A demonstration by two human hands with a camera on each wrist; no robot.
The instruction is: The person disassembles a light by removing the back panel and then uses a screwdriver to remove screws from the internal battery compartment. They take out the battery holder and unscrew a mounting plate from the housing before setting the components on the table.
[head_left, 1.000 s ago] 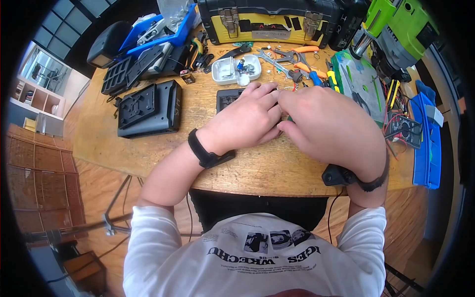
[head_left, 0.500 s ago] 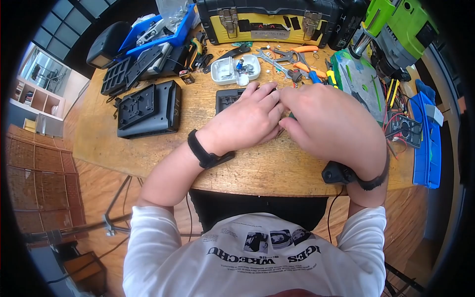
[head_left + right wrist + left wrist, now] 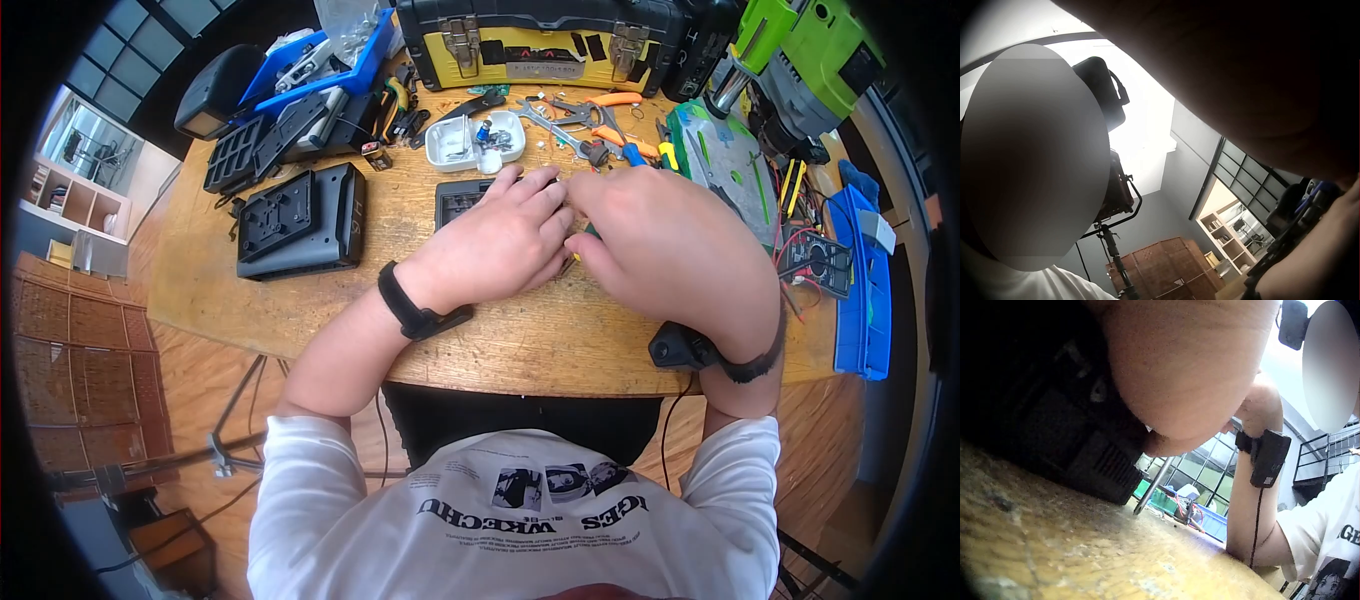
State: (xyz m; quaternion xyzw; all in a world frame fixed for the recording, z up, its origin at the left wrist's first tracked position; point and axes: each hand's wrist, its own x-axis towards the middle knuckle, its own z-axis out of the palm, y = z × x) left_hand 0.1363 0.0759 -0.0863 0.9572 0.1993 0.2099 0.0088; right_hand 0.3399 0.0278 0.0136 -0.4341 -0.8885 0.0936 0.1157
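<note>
The left hand (image 3: 497,238) lies palm down over a dark device (image 3: 457,201) on the wooden table, its fingers extended across the top. Against its fingertips is the right hand (image 3: 668,240), back upward, with thumb and fingers bent round something mostly hidden; a bit of green shows by the thumb. A slim metal rod (image 3: 1154,485) slants down beneath the hands in the left wrist view, beside the black ridged device (image 3: 1079,434). What the fingertips touch is covered. The right wrist view shows part of the left hand (image 3: 1325,250), but not the right fingertips.
Behind the hands are a white tray (image 3: 475,143) of small parts, orange-handled pliers (image 3: 612,135) and a yellow-black toolbox (image 3: 540,55). A black casing (image 3: 302,221) lies left. On the right are a green drill stand (image 3: 810,70), a multimeter (image 3: 818,262) and a blue bin (image 3: 865,280).
The hands stay nearly in place. The right thumb and fingers have shifted slightly, and a small yellow spot now shows between the hands. The dark device has moved a little left.
</note>
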